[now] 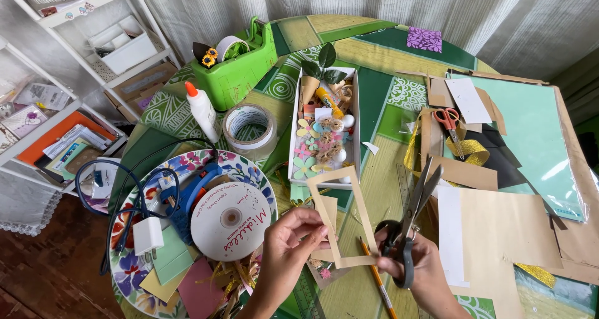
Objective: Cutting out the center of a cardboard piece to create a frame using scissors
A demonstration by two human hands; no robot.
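Note:
My left hand (288,244) pinches the left edge of a tan paper frame (347,218), a rectangle with its middle cut out, held up over the table. My right hand (417,269) grips black-handled scissors (417,200) with the blades slightly apart and pointing up to the right of the frame; its fingers also touch the frame's lower right corner. An orange pencil (377,279) lies on the table under the two hands.
A floral plate (246,166) at left holds a blue glue gun (190,194), a disc and paper scraps. A white box of paper flowers (324,128), a tape roll (251,127), a glue bottle (202,110), a green tape dispenser (237,69), red scissors (448,122) and brown and mint sheets lie around.

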